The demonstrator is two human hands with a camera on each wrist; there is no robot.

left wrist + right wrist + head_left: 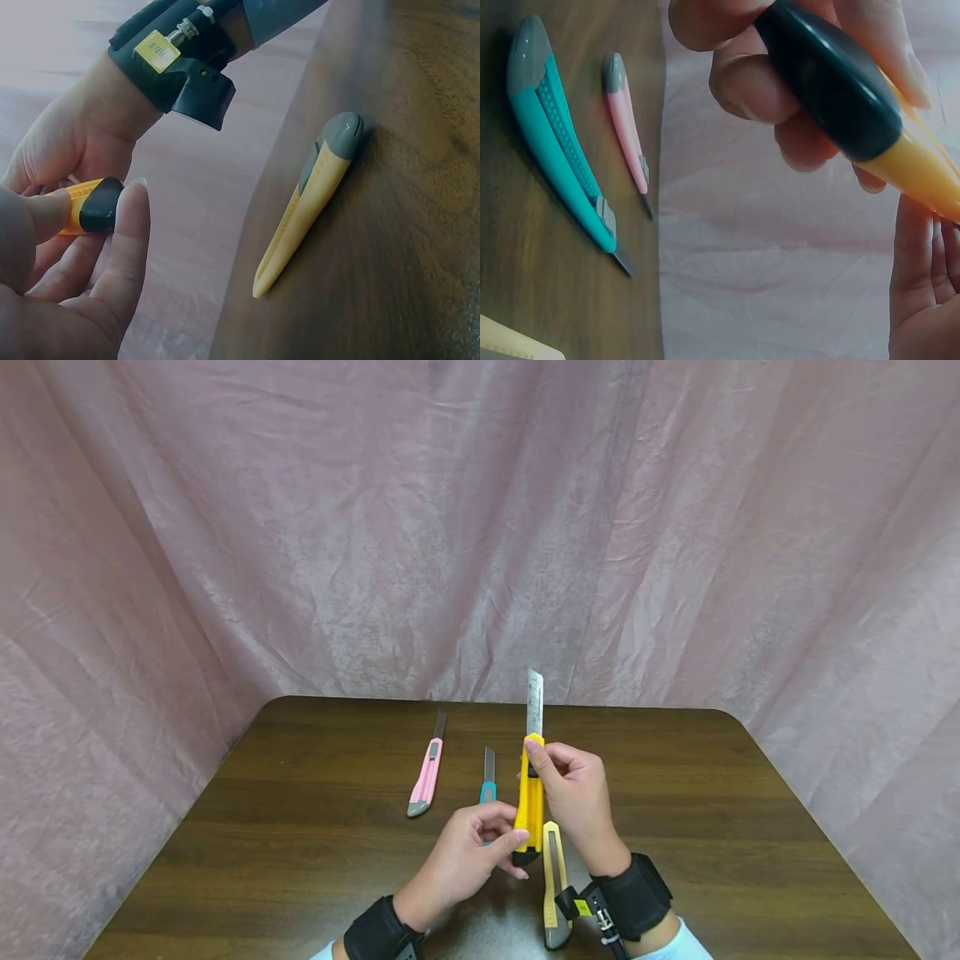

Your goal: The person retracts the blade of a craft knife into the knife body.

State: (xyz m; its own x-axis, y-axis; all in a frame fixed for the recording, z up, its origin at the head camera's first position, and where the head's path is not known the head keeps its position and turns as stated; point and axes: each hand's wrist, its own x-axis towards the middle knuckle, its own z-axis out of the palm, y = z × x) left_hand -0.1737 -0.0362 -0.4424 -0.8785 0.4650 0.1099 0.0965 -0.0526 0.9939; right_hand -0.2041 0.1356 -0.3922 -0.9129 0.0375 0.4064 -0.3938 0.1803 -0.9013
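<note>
A bright yellow box cutter with a black end cap is held up over the table, its long metal blade extended and pointing away. My left hand pinches its lower end near the black cap, thumb on top. Higher up, my right hand grips the body just below the blade, its thumb beside the slider. Beneath the right wrist lies a pale yellow box cutter with a grey end and no blade showing. A teal box cutter, blade out, lies partly hidden behind the left hand in the head view.
A pink box cutter with its blade out lies farther back on the left. All rest on a dark brown wooden table with rounded far corners. Behind it hangs a pink curtain. Both wrists wear black straps with cameras.
</note>
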